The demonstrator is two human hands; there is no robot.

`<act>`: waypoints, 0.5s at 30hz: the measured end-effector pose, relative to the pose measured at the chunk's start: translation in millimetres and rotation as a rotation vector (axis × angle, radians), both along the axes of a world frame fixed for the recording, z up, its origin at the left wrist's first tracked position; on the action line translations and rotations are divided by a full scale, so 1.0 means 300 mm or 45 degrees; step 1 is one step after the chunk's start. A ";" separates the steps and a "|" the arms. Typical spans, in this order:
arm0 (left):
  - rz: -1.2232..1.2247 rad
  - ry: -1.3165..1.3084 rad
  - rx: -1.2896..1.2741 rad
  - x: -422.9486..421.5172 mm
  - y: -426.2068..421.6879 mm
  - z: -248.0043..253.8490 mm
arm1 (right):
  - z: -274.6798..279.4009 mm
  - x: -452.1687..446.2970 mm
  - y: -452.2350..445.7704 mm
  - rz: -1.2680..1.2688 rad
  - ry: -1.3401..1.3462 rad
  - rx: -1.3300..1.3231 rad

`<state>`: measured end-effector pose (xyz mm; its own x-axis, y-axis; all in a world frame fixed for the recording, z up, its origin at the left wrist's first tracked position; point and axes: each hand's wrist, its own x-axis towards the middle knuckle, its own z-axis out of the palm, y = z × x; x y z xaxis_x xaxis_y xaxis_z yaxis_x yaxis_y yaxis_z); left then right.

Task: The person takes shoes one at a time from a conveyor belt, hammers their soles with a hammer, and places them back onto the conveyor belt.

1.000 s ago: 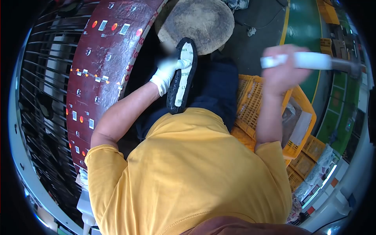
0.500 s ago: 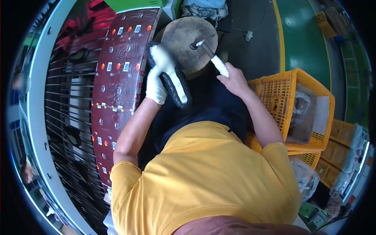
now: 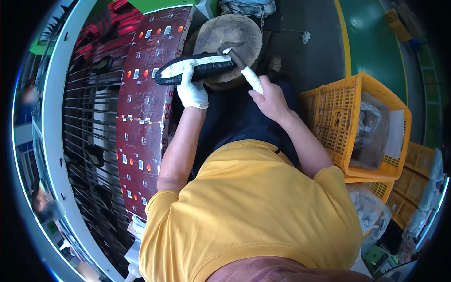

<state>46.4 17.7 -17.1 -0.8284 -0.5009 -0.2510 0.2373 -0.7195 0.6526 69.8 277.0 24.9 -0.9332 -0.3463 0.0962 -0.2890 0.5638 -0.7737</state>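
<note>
Even, moderately bright indoor light; dark shadow around navy trousers [image 3: 235, 113]. Glare streaks on glossy maroon printed cardboard [image 3: 152, 103]; soft sheen on green painted floor [image 3: 371, 42]. Strong fisheye curvature, edges black. Small smudgy blurs far left.

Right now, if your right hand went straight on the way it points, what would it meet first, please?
Beyond the hammer in the right hand, probably the wooden block, though the shoe might come first; depth is unclear.

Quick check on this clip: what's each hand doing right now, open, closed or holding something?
Left hand: gloved, closed around a black shoe.
Right hand: bare, closed on the white-wrapped handle of a hammer.
</note>
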 end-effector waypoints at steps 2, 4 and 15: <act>0.022 0.010 -0.023 0.005 0.008 -0.013 | 0.037 0.039 0.000 -0.032 0.015 -0.095; 0.049 0.023 -0.050 0.008 0.017 -0.003 | 0.046 0.069 -0.007 -0.060 0.033 -0.194; -0.204 0.097 0.086 0.195 -0.020 0.100 | -0.095 0.018 0.056 -0.039 -0.035 0.253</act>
<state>104.9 11.6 12.9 -0.9141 -0.3449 -0.2133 0.1627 -0.7938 0.5861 75.3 293.8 -3.7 -0.9449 -0.3275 0.0027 -0.2495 0.7144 -0.6538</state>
